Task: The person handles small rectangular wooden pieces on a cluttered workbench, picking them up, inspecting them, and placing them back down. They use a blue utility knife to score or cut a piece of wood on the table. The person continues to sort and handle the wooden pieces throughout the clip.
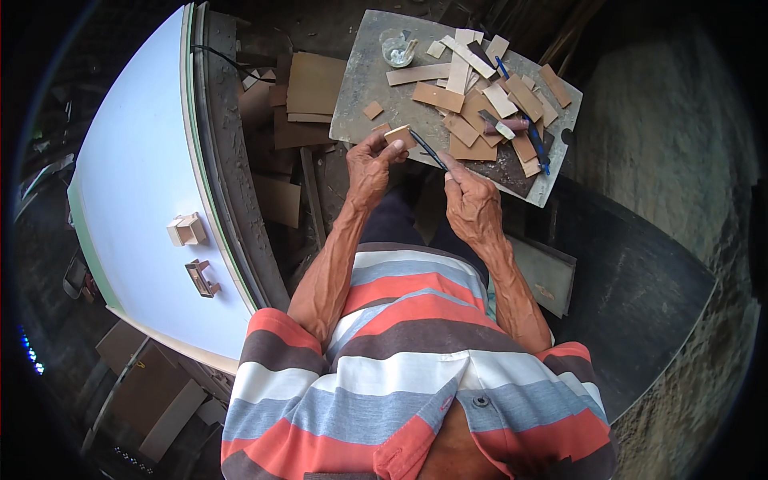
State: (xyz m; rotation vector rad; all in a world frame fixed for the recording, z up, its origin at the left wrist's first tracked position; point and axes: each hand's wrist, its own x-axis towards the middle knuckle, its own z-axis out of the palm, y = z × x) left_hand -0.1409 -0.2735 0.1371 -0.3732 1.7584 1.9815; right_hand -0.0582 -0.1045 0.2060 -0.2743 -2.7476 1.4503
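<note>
Brown wood: with the fingers of our left hand (pixel 368 170) we pinch a small rectangular piece (pixel 400 138) at the worktop's near edge, seemingly steadying it for the slender dark tool (pixel 429 150) gripped by our right hand (pixel 474 200). Wooden offcuts (pixel 438 97) lie farther right, probably kept within reach.

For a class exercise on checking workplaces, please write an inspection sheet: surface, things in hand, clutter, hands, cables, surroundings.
Surface: grey board, marked and stained.
Things in hand: small wooden piece; slim dark tool, one end at the piece's edge.
Clutter: loose wood strips heaped on the board's right; clear cup with something white inside, upper left.
Hands: left hand pinches the piece; right hand grips the tool.
Cables: one dark cord by the white panel, ends unclear.
Surroundings: two small wooden assemblies on the panel; brown boards beside it.
</note>
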